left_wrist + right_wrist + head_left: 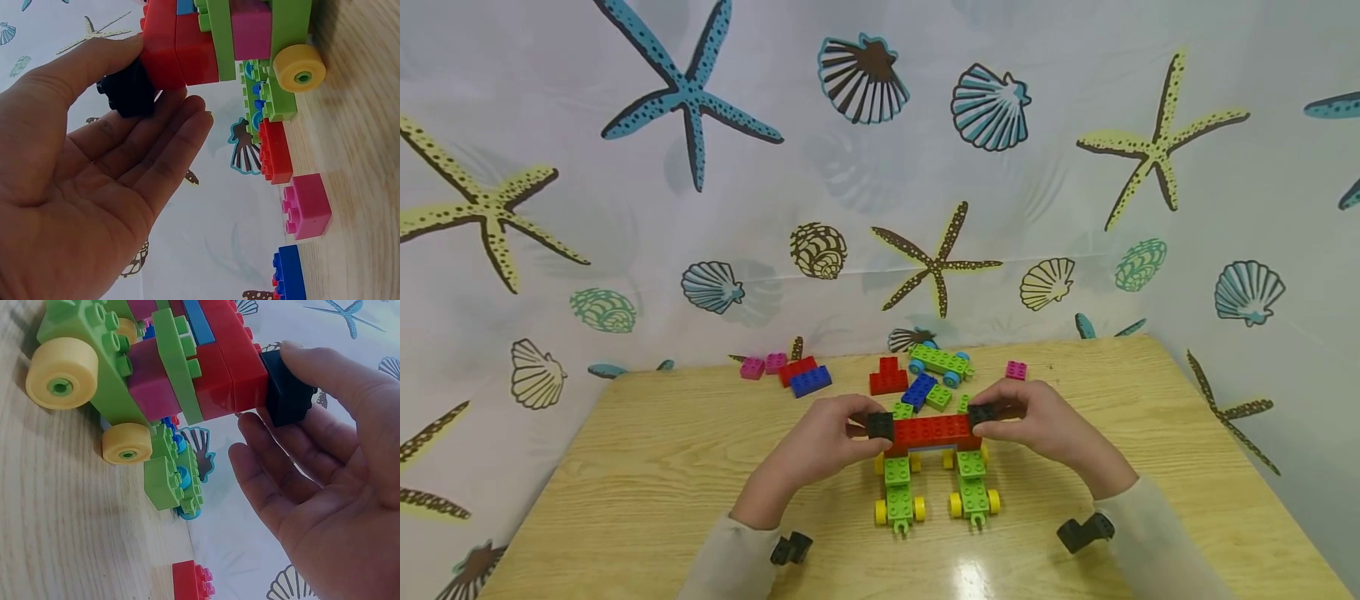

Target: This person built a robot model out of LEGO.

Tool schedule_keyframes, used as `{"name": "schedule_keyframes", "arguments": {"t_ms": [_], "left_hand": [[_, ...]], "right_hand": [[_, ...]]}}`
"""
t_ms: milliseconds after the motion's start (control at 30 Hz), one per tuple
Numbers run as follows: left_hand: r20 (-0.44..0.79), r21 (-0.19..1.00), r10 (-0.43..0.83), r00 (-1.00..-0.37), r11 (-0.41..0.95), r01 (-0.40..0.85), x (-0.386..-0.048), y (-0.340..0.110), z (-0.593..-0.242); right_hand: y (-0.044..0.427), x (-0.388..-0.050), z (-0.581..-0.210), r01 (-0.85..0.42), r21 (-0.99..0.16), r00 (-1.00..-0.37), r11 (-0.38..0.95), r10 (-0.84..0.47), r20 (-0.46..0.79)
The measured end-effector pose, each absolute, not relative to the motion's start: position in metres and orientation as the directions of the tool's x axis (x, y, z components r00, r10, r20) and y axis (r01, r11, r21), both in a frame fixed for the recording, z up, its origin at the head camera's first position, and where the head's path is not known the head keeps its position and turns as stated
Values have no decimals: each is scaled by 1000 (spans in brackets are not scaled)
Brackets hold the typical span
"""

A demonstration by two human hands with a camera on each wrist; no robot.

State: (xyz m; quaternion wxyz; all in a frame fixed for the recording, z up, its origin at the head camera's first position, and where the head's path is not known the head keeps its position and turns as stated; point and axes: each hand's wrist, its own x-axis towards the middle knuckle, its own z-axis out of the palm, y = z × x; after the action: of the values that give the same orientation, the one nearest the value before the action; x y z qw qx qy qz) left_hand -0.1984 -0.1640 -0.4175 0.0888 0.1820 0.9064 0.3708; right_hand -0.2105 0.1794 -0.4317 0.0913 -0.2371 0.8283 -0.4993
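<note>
Between thumb and fingers, my left hand pinches a black toy brick against the left end of a red brick bar. At the bar's other end, my right hand pinches a second black brick. Below the bar are more red bricks, thin green pieces and purple bricks. These sit on two green wheeled bases with yellow wheels, standing side by side on the table. The wrist views show both black bricks touching the red ends.
Behind the build lie a red brick stack, a blue brick, a green brick and a green blue-wheeled base. Pink bricks and another blue brick lie at the back left. A patterned curtain hangs behind the wooden table.
</note>
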Motion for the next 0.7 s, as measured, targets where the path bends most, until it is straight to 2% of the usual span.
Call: {"name": "schedule_keyframes", "arguments": {"t_ms": [700], "left_hand": [[-65, 666, 398, -915, 700, 257, -197, -162, -415]], "right_hand": [[178, -211, -433, -308, -868, -868, 390, -488, 89]]}}
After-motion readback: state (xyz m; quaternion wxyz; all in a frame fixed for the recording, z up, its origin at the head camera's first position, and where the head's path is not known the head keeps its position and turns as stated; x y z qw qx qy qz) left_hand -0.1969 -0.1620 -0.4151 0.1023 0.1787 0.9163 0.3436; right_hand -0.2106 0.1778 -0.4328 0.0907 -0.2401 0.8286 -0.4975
